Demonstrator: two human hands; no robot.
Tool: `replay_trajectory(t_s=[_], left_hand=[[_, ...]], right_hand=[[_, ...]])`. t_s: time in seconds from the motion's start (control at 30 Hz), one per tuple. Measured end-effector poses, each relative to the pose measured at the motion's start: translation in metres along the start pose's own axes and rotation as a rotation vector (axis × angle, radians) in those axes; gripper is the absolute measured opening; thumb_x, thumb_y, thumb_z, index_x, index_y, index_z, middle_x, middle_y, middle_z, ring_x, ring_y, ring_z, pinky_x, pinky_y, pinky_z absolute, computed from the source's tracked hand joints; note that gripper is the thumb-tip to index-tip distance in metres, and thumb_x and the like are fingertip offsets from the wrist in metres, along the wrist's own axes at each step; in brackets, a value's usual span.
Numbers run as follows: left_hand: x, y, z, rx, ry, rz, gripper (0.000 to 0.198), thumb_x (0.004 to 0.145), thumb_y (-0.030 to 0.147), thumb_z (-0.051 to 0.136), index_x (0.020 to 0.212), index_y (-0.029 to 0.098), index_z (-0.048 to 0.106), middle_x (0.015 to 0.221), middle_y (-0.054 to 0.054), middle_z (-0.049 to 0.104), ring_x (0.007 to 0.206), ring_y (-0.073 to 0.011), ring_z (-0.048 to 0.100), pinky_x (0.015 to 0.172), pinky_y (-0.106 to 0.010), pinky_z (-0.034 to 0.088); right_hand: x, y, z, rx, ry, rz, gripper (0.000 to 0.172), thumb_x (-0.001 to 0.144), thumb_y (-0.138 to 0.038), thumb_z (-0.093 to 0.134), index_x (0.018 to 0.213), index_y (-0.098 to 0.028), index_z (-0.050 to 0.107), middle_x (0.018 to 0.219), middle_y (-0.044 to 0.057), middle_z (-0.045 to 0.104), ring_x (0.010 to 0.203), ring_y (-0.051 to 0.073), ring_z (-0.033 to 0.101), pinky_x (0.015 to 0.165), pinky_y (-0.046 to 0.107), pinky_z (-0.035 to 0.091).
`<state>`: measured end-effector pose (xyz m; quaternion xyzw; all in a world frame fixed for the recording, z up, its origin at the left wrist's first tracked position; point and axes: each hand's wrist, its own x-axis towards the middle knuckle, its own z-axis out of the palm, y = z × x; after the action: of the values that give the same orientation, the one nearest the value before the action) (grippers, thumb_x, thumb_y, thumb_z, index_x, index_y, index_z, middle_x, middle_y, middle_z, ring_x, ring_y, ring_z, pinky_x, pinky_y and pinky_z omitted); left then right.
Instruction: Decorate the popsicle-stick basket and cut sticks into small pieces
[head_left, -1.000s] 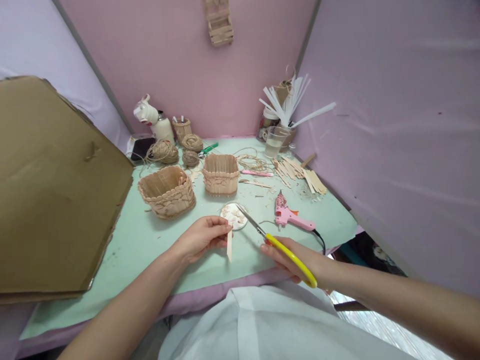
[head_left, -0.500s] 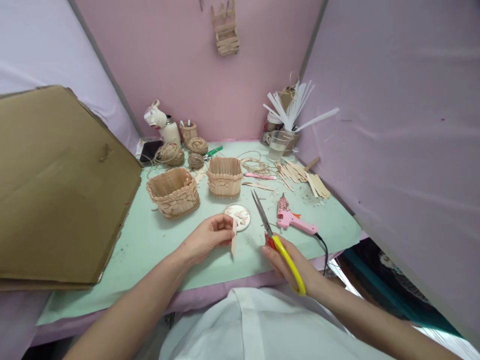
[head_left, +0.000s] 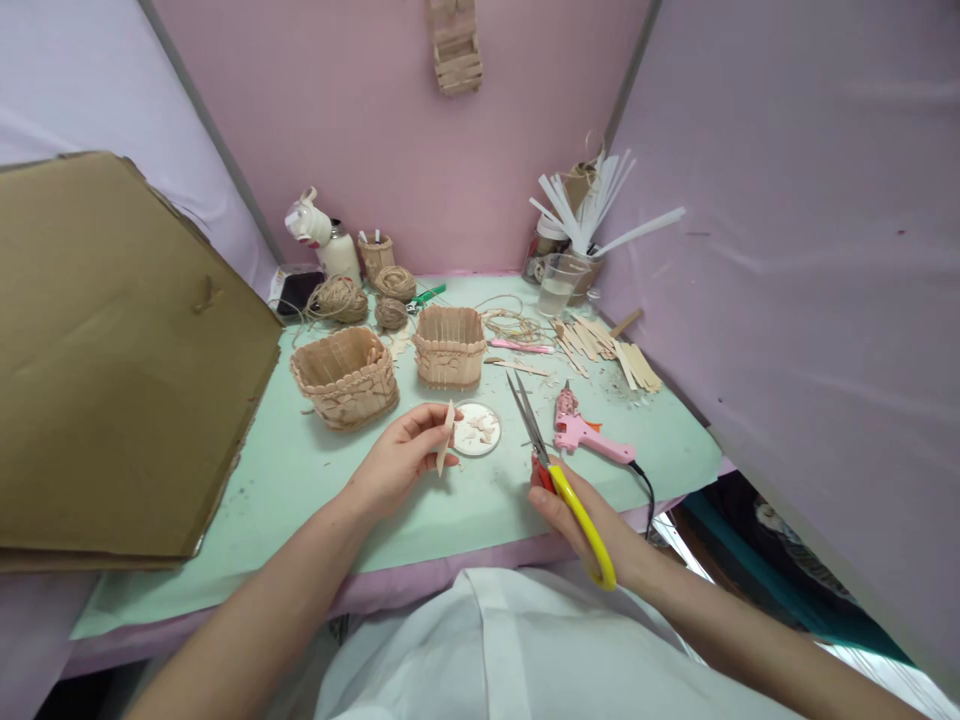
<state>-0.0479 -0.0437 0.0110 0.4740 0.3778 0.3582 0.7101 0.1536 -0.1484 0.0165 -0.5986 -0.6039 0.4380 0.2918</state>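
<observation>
Between the thumb and fingers of my left hand (head_left: 411, 448) is a thin wooden craft stick (head_left: 447, 440), tilted nearly upright. Just right of it lies a round white dish (head_left: 489, 446) with small pale wood chips on it. My right hand (head_left: 574, 508) is closed round scissors (head_left: 559, 475) with yellow and red handles; their blades point away from me, slightly parted. Two small baskets made of wood pieces, a left one (head_left: 346, 398) and a middle one (head_left: 450, 362), stand beyond my left hand. A pink glue gun (head_left: 589, 436) lies right of the scissors.
Loose craft sticks (head_left: 637, 366) lie at the right rear near a plastic cup (head_left: 557, 290) and white strips (head_left: 589, 205). Twine balls (head_left: 339, 298) sit at the back left. A large cardboard sheet (head_left: 127, 370) leans over the left side. The glue gun's cord (head_left: 649, 495) drops off the front edge.
My left hand has moved slightly left and away from me, and the craft stick in it is now turned and tilted. The scissors stay in my right hand, almost unmoved.
</observation>
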Motion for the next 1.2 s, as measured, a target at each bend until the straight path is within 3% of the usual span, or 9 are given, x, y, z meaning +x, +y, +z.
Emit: replay_trajectory(t_s=[0.17, 0.43, 1.2], left_hand=[[-0.001, -0.001, 0.001, -0.024, -0.053, -0.029, 0.024, 0.073, 0.031, 0.064, 0.093, 0.018, 0.06, 0.079, 0.0, 0.057, 0.066, -0.0098, 0.056, 0.064, -0.023, 0.049], [-0.004, -0.006, 0.009, -0.033, -0.133, -0.114, 0.026, 0.069, 0.032, 0.069, 0.086, 0.014, 0.06, 0.076, -0.002, 0.061, 0.065, -0.0134, 0.062, 0.065, -0.027, 0.05], [-0.01, -0.008, 0.011, 0.073, -0.232, -0.026, 0.019, 0.074, 0.028, 0.064, 0.081, 0.014, 0.054, 0.07, -0.002, 0.063, 0.066, -0.0161, 0.065, 0.062, -0.029, 0.052]], right_hand=[[-0.001, -0.005, 0.002, -0.03, -0.014, -0.021, 0.032, 0.087, -0.05, 0.036, 0.074, -0.022, 0.029, 0.069, -0.005, 0.034, 0.061, 0.011, 0.032, 0.058, 0.025, 0.032], [0.003, -0.003, 0.012, -0.176, -0.051, 0.04, 0.034, 0.085, -0.055, 0.038, 0.076, -0.023, 0.029, 0.067, -0.005, 0.041, 0.059, 0.011, 0.035, 0.055, 0.024, 0.03], [0.0, -0.013, 0.014, -0.244, -0.124, 0.14, 0.028, 0.081, -0.046, 0.047, 0.078, -0.023, 0.03, 0.069, -0.005, 0.047, 0.058, 0.01, 0.038, 0.051, 0.021, 0.028]])
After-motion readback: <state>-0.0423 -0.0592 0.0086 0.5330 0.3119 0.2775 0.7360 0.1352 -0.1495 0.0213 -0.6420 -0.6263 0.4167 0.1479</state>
